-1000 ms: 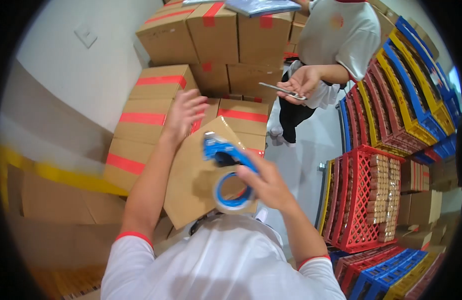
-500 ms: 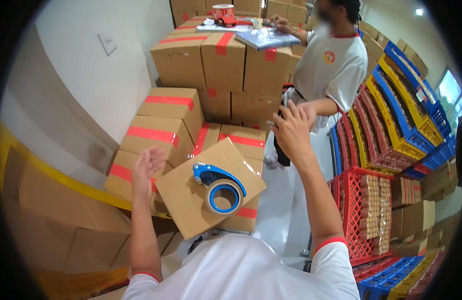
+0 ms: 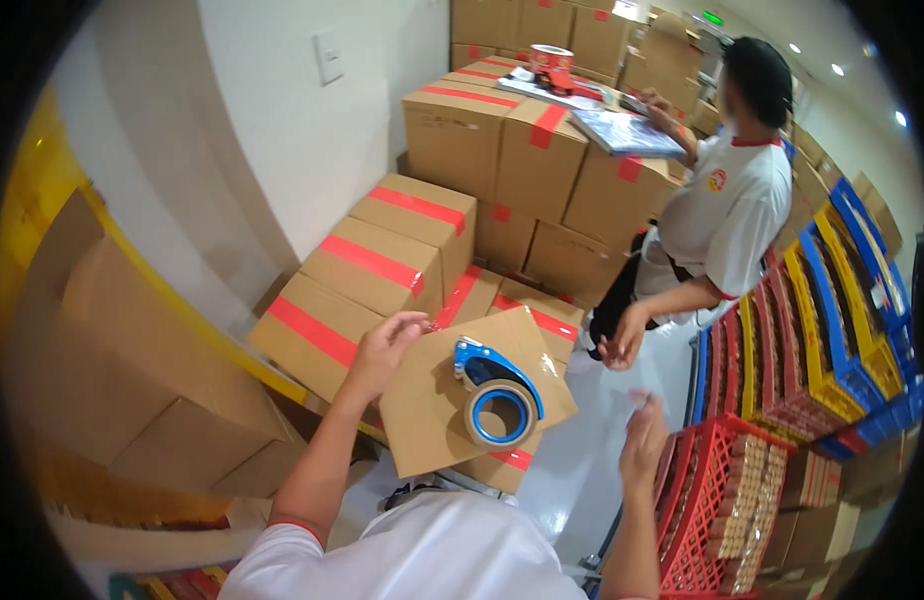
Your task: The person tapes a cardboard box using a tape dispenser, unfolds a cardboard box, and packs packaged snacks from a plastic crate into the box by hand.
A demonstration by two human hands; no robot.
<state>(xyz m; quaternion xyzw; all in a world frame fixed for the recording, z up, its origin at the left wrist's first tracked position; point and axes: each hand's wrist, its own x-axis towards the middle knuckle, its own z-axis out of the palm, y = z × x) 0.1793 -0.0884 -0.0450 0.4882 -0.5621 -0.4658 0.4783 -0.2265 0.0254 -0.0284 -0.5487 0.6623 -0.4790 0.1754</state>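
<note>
A blue tape dispenser [image 3: 537,385] loaded with a roll of tape [image 3: 472,425] lies on a cardboard box [image 3: 422,425] in front of me. My left hand [image 3: 384,352] hovers at that box's left corner, fingers slightly bent and holding nothing visible. Over the floor to the right of the box is my right hand [image 3: 644,445], raised near the red crate. Motion smears its fingertips, so I cannot tell whether anything is in them. A co-worker's hand [image 3: 627,338] hangs just beyond it, apart from mine.
Boxes sealed with red tape [image 3: 372,262] stand left and ahead. On the taller stack are a plastic-covered pad [image 3: 627,133] and a red tape dispenser [image 3: 554,82]. A co-worker [image 3: 727,215] stands at the right, near stacked crates [image 3: 792,320] and a red crate [image 3: 697,510].
My right hand has drawn down and back from beside the co-worker's hand. My left hand has come closer to the box's corner. The view has shifted, and the co-worker's lower hand has dropped.
</note>
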